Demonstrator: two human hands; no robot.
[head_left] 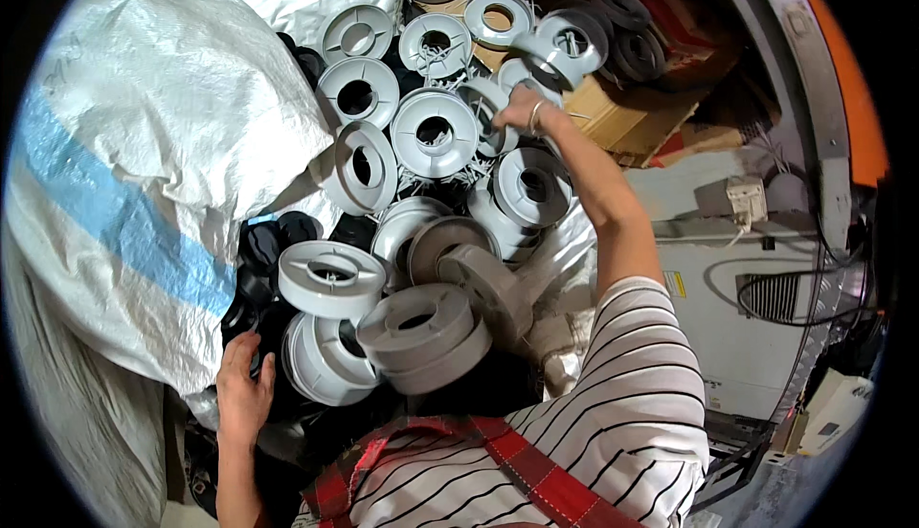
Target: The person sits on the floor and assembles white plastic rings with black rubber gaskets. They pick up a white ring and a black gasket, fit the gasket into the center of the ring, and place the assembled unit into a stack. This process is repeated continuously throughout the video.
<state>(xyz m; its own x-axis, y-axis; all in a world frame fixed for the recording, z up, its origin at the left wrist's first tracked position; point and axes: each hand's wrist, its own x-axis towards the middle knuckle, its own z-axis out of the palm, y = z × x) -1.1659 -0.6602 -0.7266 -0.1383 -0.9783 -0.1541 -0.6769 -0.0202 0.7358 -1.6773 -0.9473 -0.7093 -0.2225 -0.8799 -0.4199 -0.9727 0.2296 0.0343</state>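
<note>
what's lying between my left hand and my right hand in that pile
In the head view, a heap of grey plastic spools fills the stretch from the left hand up to the right hand, which reaches into the spools beside a cardboard box.

The single head-worn fisheye view looks steeply down from close above onto a heap of grey plastic spool reels (421, 202), beside a white woven sack (144, 164).
</note>
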